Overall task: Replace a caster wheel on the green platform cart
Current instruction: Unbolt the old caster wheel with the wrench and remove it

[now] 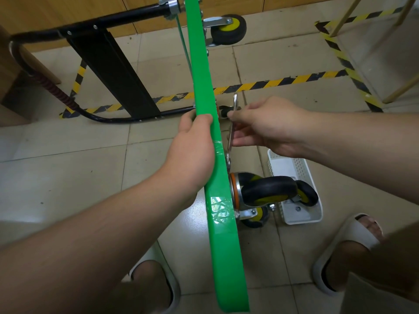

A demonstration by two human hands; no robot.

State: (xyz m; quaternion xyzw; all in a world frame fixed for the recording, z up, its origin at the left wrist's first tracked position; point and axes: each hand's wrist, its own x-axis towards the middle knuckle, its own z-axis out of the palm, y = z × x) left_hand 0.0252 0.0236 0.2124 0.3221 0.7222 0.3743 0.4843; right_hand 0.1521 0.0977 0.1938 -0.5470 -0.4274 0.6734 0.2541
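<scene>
The green platform cart (204, 75) stands on its edge, seen edge-on down the middle of the view. My left hand (195, 141) grips the top edge of the platform. My right hand (265, 125) pinches a flat metal wrench (233, 123) held against the platform's underside. A black caster with a yellow hub (268, 191) is mounted on the underside near me. Another caster (227, 29) sits at the far end. The fastener under the wrench is mostly hidden.
A white plastic basket (301, 211) lies on the tiled floor beside the near caster, with a second wheel (308, 196) in it. The cart's black handle frame (108, 66) lies on the floor at left. Yellow-black tape (283, 81) marks the floor. My feet in slippers (349, 245) are below.
</scene>
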